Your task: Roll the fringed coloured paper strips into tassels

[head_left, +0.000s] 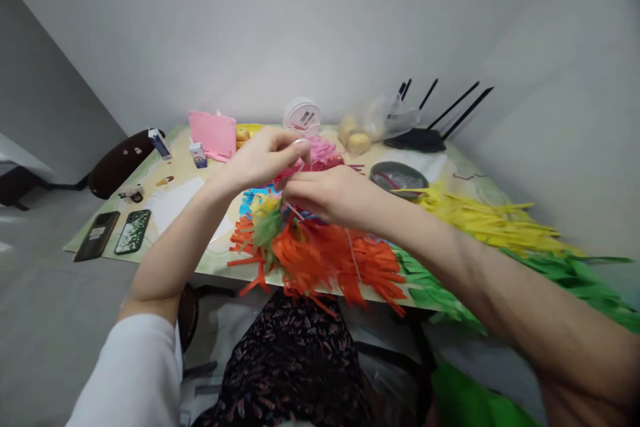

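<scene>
My left hand [265, 159] is raised over the table, its thumb and fingers pinched on a thin white string [311, 159]. Just below and to the right, my right hand [330, 192] has its fingers closed where the string comes down; the fingertips are partly hidden. Under both hands lies a bunch of fringed paper strips, with orange fringe [320, 253] at the front edge, yellow-green fringe [267, 223] at the left and pink fringe [323, 150] behind. A length of white string also hangs across the orange strips.
Yellow fringe [480, 220] and green fringe [565, 280] spread over the table's right side. A dark bowl [399, 177], a black router [415, 140], a white spool [302, 117] and a pink stand [214, 135] stand behind. Two phones, one a green-patterned phone [133, 231], lie at the left.
</scene>
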The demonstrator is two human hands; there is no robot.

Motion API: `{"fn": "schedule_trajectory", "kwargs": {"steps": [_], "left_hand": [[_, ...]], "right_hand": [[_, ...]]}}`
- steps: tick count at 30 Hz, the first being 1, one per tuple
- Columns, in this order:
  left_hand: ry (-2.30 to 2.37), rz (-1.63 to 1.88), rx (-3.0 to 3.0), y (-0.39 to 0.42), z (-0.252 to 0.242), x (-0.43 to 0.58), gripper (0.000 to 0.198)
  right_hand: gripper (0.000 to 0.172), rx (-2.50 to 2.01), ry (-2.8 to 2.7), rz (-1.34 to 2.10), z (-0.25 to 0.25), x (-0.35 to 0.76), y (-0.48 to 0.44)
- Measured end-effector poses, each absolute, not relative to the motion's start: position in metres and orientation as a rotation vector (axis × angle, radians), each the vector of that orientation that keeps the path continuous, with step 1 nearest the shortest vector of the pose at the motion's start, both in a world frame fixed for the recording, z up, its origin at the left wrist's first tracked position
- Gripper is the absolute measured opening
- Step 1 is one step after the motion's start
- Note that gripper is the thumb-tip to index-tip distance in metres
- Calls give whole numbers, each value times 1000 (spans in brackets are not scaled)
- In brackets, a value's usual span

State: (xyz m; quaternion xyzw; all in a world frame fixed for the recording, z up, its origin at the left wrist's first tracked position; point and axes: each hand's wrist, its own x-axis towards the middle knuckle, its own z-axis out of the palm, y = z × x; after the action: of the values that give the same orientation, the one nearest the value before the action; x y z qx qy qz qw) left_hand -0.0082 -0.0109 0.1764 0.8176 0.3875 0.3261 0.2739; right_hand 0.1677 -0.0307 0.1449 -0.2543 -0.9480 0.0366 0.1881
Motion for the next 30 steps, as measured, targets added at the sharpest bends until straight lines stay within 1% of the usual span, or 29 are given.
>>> {"fn": "schedule_trajectory", "kwargs": {"steps": [3, 5, 7, 9, 10, 12, 15, 18, 19, 20, 23, 24, 25, 27, 30], "left_hand": [[1088, 965, 2291, -13, 174, -4, 33], [1136, 1038, 2359, -13, 169, -7, 33], [1136, 1165, 2382, -12, 158, -9, 28], [1097, 1426, 2286, -13, 139, -5, 21], [1067, 1579, 2193, -14, 127, -1, 25], [1009, 1779, 1994, -17, 100, 10, 41], [924, 1679, 1873, -20, 70, 29, 55], [831, 1507, 1841, -17, 60, 39, 63], [828, 1459, 1862, -16, 61, 40, 63], [850, 1411, 1912, -14, 62, 40, 58], [984, 1290, 2161, -11, 71, 37, 28], [1017, 1262, 2237, -11, 73, 35, 21], [1040, 1244, 2298, -12, 75, 31, 19], [1057, 1216, 2382, -14, 77, 24, 21], [943, 1077, 2419, -15, 73, 10, 26]], "right_hand": [[26, -916, -2739, -273, 146, 168, -22], [24, -979, -2785, -388, 148, 173, -15], [20, -991, -2834, -431, 152, 178, -10], [17, -1049, -2832, -426, 158, 180, -8], [16, -1100, -2808, -405, 161, 180, -9], [18, -1203, -2743, -314, 167, 178, -10], [22, -1274, -2650, -132, 174, 177, -9], [19, -1231, -2541, 60, 179, 181, -6], [18, -1196, -2508, 135, 182, 184, -5], [17, -1155, -2483, 208, 184, 187, -5], [16, -1059, -2439, 302, 189, 202, -5], [16, -1054, -2430, 293, 190, 209, -5], [17, -1061, -2423, 280, 191, 217, -4], [21, -1093, -2421, 280, 189, 235, -2], [29, -1124, -2423, 350, 184, 261, 3]]}}
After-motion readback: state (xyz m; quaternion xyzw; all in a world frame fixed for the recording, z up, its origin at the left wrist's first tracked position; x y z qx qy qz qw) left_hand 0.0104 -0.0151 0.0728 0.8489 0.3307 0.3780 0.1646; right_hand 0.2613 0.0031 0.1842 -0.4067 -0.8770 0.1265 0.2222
